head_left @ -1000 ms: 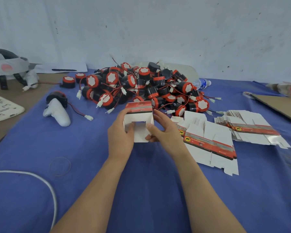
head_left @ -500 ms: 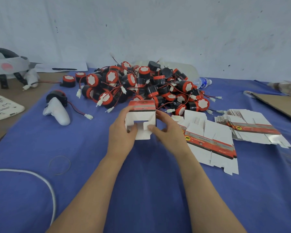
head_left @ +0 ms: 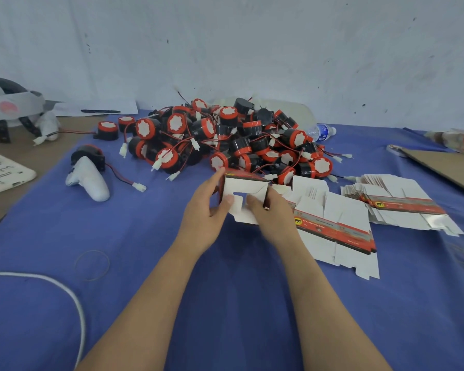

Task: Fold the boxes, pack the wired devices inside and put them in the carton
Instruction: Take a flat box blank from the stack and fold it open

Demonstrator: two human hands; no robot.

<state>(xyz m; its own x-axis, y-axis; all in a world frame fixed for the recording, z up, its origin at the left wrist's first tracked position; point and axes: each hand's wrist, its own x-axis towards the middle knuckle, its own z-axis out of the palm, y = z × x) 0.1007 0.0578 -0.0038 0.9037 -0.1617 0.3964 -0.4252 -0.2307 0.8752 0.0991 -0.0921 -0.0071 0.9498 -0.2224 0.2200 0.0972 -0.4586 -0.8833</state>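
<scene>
holding the small white cardboard box with a red band (head_left: 243,187) above the blue surface (head_left: 225,290), left hand (head_left: 202,210) and right hand (head_left: 272,212) fingers pinch its end flaps; tuck them squarely, without crushing corners.

One view only: a wide-angle camera worn on the person's head looks forward and down over the bench (head_left: 225,303). It faces the far edge of the bench, where the wall (head_left: 252,49) fills the upper part of the frame. The forearms (head_left: 150,303) enter at the bottom of the frame and run away from the lens. The left hand (head_left: 204,210) and right hand (head_left: 273,215) meet on a box (head_left: 245,187) near the middle of the view, close to the camera. The heap of wired devices (head_left: 225,140) lies beyond the hands, toward the far edge. The bench's left edge lies at the left of the frame; its near edge falls below the frame.
</scene>
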